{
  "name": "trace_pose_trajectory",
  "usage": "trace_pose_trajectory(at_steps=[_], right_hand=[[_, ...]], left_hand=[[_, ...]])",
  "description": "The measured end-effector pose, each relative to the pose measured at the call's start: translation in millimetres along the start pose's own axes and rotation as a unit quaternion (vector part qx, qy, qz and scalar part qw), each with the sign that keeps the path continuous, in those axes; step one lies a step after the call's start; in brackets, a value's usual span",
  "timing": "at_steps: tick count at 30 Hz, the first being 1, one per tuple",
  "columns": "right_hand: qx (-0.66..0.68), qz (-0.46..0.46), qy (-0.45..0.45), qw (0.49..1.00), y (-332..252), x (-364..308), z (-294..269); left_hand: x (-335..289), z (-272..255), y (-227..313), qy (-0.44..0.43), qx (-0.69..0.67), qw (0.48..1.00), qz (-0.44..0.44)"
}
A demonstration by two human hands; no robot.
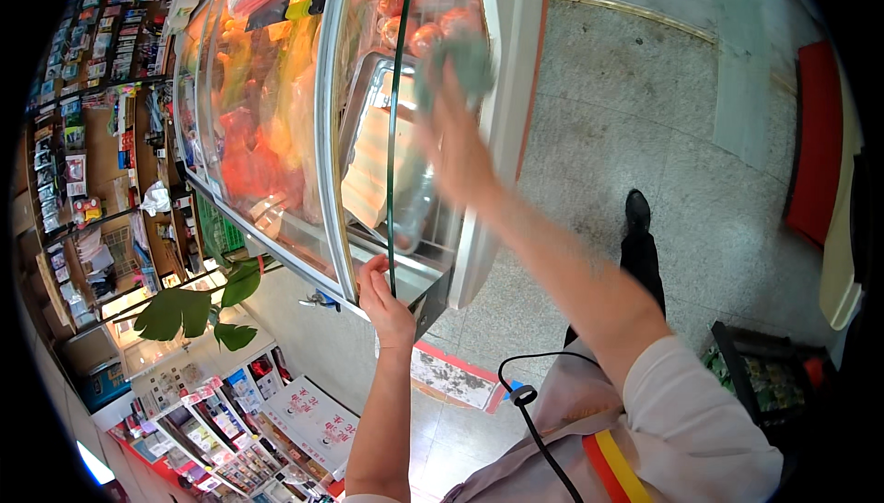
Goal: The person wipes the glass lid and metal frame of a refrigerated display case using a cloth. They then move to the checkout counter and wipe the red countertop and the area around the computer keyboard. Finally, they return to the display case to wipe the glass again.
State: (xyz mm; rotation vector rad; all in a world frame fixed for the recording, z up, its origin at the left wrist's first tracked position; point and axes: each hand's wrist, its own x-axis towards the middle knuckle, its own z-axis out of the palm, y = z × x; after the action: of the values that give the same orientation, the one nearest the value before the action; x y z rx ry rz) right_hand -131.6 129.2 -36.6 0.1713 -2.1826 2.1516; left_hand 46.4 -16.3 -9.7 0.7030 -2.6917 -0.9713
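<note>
My right hand point(458, 153) is stretched over the opening of a glass-fronted display case, holding a grey-green cloth point(468, 65); both are smeared by motion. The cloth is close to the pane and the case's white side rim point(502, 116). Lower down, my left hand point(387, 308) has its fingers curled at the bottom corner of a glass pane point(393, 217), whose dark green edge runs upward. Behind the pane lie a metal tray point(350, 130) and pale cream, ridged slabs point(372, 162). Round red-orange items point(391, 5) in wrapping sit above them.
Bagged orange and yellow goods point(276, 125) fill the case's left part. Beyond are stocked shelves point(110, 33), a leafy plant point(198, 309) and a white box point(308, 425). A dark crate point(769, 374) and a red object point(815, 144) stand right. A black cable point(543, 438) hangs before me.
</note>
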Motion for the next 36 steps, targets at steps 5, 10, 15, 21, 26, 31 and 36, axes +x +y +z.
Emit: trace_pose_trajectory(at_steps=[5, 10, 15, 21, 26, 31, 36], right_hand=[[0.100, 0.063, 0.050, 0.992, 18.4, 1.0, 5.2], [0.021, 0.035, -0.102, 0.994, -9.7, -129.7, 20.6], [0.126, 0.120, 0.015, 0.985, 16.7, 6.6, -10.2], [0.048, 0.053, -0.092, 0.993, -9.4, -124.0, 19.4], [0.040, -0.032, 0.004, 0.999, -30.8, -40.6, 7.7], [0.012, -0.044, -0.024, 0.999, -23.9, -71.5, 10.5], [0.028, -0.064, 0.025, 0.997, -27.5, -53.5, 5.6]], left_hand=[[0.4, 2.0, 4.4, 0.000, -0.013, 1.000, 0.000], [-1.1, -0.8, 2.7, -0.016, -0.014, 1.000, -0.013], [-0.5, 0.4, 9.3, -0.018, -0.018, 1.000, -0.014], [1.0, 0.3, 6.7, -0.021, -0.023, 0.999, -0.012], [-1.3, -1.2, 2.4, -0.010, -0.002, 1.000, -0.009], [1.0, -1.3, 4.8, -0.013, 0.030, 0.999, 0.009], [0.4, -0.7, 7.5, -0.010, 0.019, 1.000, -0.004]])
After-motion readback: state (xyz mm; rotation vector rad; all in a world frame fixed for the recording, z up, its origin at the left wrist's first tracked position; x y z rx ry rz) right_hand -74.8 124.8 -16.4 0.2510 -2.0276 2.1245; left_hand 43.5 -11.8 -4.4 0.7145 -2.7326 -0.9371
